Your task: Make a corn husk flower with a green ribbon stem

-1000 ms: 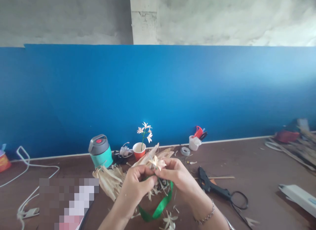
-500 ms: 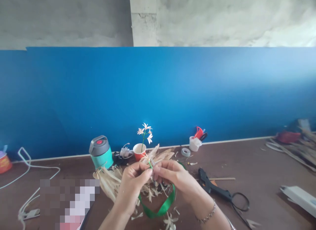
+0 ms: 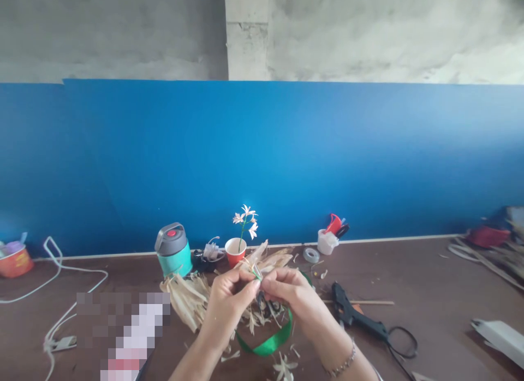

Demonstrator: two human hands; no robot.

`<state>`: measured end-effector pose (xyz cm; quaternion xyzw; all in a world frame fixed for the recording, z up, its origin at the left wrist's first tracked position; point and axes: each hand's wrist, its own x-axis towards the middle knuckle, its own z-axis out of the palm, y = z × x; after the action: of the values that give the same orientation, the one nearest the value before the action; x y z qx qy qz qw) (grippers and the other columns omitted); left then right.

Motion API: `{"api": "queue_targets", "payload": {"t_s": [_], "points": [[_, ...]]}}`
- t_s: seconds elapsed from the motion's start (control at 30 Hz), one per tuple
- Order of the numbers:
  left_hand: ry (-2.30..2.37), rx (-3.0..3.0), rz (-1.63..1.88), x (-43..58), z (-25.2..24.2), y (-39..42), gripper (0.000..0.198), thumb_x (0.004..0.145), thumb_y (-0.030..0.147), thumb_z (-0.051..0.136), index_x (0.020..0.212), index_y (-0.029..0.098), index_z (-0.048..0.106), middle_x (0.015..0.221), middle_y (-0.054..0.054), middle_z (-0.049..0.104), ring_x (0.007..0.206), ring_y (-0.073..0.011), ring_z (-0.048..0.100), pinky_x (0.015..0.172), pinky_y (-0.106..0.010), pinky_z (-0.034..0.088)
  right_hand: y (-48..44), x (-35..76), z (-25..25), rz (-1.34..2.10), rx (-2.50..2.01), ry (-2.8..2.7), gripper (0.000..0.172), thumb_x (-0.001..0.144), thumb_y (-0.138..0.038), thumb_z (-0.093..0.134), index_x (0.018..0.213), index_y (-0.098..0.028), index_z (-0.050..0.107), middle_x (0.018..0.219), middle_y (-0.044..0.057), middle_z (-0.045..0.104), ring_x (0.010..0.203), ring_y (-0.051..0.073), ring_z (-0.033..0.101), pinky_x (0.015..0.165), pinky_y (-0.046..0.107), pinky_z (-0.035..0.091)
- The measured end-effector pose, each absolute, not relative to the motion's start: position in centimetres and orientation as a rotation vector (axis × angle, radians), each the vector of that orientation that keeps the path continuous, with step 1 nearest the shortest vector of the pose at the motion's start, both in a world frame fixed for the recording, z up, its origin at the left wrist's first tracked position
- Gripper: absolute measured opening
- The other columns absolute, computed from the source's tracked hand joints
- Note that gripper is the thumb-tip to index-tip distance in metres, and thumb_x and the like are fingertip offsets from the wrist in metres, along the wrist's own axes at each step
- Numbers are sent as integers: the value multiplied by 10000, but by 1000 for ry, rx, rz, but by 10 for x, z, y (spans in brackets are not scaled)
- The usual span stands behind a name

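Head view, and both bare hands meet low in the middle, just above the brown table (image 3: 417,283)! Left hand (image 3: 229,299) has thumb and forefinger pinched on a small green-and-pale piece (image 3: 256,272), held up between the two hands, in front of the red paper cup (image 3: 236,257). Right hand (image 3: 289,291) comes in at the same spot, fingertips bunched right beside it; what they grip, if anything, I cannot tell. Green ribbon (image 3: 270,345) loops below the hands, bright against the wood, one end lost behind the fingers. Look at the cup: a spray of white flowers (image 3: 246,219) stands up out of it on a green stem. Dried husks (image 3: 186,302) fan out beside the left hand, and a loose pale flower (image 3: 284,367) lies on the table below the ribbon. Over on the right, there's the black glue gun (image 3: 362,320), its cord curling away, with a thin stick (image 3: 380,302) near it. Teal flask (image 3: 175,258) stands upright, left of the cup!
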<state>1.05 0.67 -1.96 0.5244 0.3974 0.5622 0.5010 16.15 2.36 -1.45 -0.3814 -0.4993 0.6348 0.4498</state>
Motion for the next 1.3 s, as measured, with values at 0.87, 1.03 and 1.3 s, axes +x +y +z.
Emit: {"api": "queue_targets", "payload": {"t_s": [0.87,1.03,1.3], "points": [[936,1015,1553,26,-26,7,157,709,292,703,648,151,674,730,-19,580,760,-162,513,724,-239,407,16,148,-23,393,-945,-1717,191,819,-140,524,639,-186,566,637,29,571,647,172,520,631,280,390],[954,1042,1577,27,-30,9,142,707,297,693,680,158,689,765,-28,591,789,-177,525,750,-254,412,16,147,-24,411,-971,-1706,181,819,-140,524,654,-190,579,645,34,575,642,175,514,623,286,378],[1032,1003,1617,31,-32,8,176,706,325,723,656,165,670,731,-5,602,743,-155,533,710,-231,409,17,144,-30,360,-993,-1736,203,834,-143,500,642,-183,549,617,21,514,605,155,457,584,271,355]]}}
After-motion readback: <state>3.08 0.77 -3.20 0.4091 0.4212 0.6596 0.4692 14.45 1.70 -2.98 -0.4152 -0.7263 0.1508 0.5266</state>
